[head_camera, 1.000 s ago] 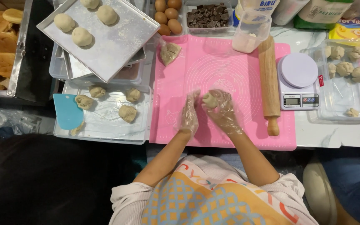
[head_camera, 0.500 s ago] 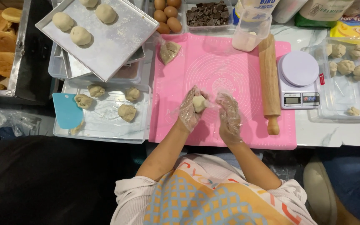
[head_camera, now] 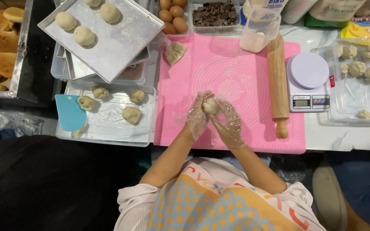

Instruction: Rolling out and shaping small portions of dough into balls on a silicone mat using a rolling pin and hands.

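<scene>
While both gloved hands meet over the pink mat [head_camera: 236, 55], a small dough ball [head_camera: 210, 105] sits between them.
The left hand [head_camera: 198, 117] and right hand [head_camera: 229, 124] each keep a grip pressed around the ball, above the mat's middle; a rolling pin [head_camera: 278, 83] lies just right, a tray [head_camera: 108, 134] of dough pieces left.

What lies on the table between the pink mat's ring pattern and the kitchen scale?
In the head view, a wooden rolling pin lies lengthwise on the pink mat, between its ring pattern and the kitchen scale.
</scene>
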